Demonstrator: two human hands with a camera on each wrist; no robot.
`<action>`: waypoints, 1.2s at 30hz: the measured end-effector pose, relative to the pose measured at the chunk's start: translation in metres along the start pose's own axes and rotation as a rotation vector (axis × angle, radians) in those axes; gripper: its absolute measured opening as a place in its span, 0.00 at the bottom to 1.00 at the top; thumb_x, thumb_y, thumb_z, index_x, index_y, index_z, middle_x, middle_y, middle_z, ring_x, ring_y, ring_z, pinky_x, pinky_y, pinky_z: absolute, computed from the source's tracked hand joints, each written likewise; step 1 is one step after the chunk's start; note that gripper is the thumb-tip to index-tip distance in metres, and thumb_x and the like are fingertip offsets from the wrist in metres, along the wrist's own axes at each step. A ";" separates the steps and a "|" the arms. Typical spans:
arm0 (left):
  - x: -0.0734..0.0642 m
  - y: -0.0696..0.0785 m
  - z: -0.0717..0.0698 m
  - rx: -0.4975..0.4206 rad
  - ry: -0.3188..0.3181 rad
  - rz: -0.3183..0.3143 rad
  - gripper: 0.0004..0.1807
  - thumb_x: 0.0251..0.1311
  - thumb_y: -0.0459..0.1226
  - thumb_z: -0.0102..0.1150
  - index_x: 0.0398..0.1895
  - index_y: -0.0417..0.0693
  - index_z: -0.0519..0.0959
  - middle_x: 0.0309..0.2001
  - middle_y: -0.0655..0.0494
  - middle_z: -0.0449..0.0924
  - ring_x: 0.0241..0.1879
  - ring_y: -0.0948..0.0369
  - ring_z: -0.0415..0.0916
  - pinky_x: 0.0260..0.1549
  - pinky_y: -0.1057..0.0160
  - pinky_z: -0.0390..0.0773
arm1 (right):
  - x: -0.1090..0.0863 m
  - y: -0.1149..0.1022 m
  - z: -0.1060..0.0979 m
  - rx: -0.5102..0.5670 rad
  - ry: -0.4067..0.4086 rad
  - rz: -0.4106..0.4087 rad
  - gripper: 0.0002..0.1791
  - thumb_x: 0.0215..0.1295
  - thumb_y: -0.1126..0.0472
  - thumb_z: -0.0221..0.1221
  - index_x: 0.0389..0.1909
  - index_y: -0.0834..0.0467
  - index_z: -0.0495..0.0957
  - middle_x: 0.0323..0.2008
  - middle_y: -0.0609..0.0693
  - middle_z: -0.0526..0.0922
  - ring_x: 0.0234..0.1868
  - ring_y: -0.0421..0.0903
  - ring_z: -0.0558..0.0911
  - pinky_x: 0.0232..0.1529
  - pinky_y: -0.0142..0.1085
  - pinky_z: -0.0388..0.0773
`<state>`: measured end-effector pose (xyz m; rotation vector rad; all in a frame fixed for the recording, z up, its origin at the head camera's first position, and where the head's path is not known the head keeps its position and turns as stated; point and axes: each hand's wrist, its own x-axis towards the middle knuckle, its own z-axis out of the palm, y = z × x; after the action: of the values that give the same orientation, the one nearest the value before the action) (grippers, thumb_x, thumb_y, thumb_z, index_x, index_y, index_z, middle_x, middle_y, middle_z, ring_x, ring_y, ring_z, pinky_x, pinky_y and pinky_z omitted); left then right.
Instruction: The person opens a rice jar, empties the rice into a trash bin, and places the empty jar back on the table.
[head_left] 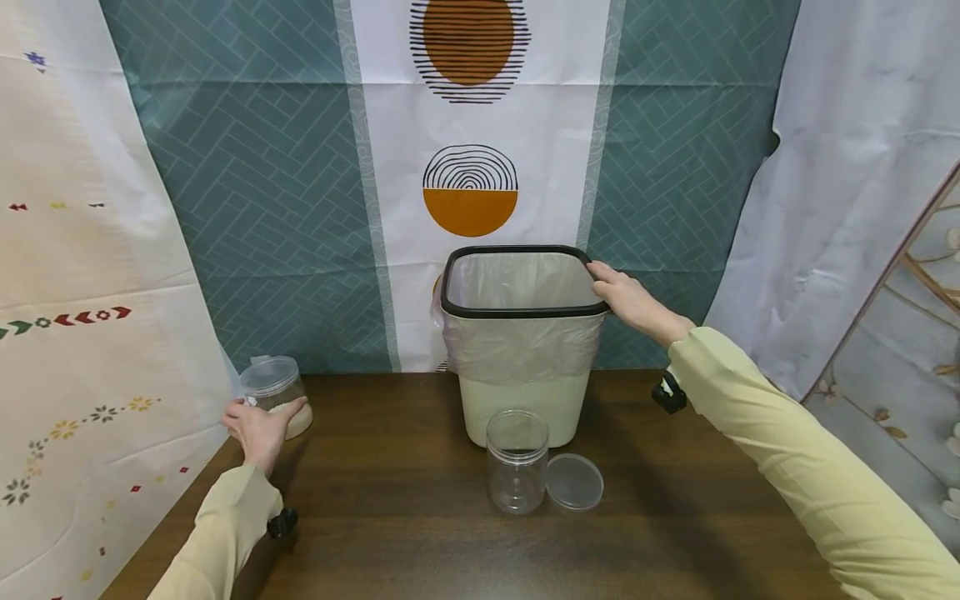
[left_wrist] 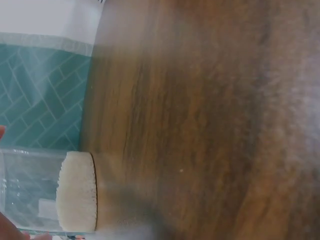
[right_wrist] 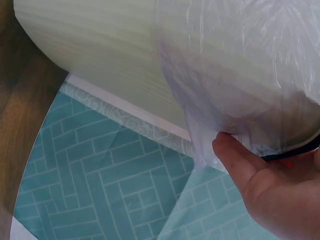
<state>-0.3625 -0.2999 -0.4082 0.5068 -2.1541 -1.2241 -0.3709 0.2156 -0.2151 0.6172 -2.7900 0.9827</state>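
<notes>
At the table's far left stands a clear lidded jar with a layer of white grains in its bottom. My left hand grips this jar from the near side, thumb and fingers spread round it. Toward the back, a pale trash bin with a black rim stands upright, lined with a thin plastic bag folded over the edge. My right hand holds the bin's right rim; in the right wrist view the thumb lies outside against the bag and the other fingers are mostly hidden.
A clear jar without a lid stands just in front of the bin. Beside it, a round translucent lid lies flat on the brown wooden table. Patterned cloth hangs behind the table, with more cloth at both sides.
</notes>
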 end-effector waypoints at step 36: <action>0.016 -0.006 -0.002 -0.050 -0.130 -0.104 0.54 0.49 0.46 0.63 0.63 0.28 0.37 0.60 0.25 0.39 0.60 0.35 0.39 0.56 0.44 0.44 | 0.000 0.002 0.001 0.023 -0.005 0.010 0.31 0.66 0.61 0.33 0.67 0.67 0.41 0.68 0.60 0.39 0.67 0.55 0.40 0.60 0.49 0.42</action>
<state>-0.3727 -0.3133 -0.4075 0.5371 -2.2220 -1.3994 -0.3714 0.2161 -0.2167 0.6097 -2.7934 1.0174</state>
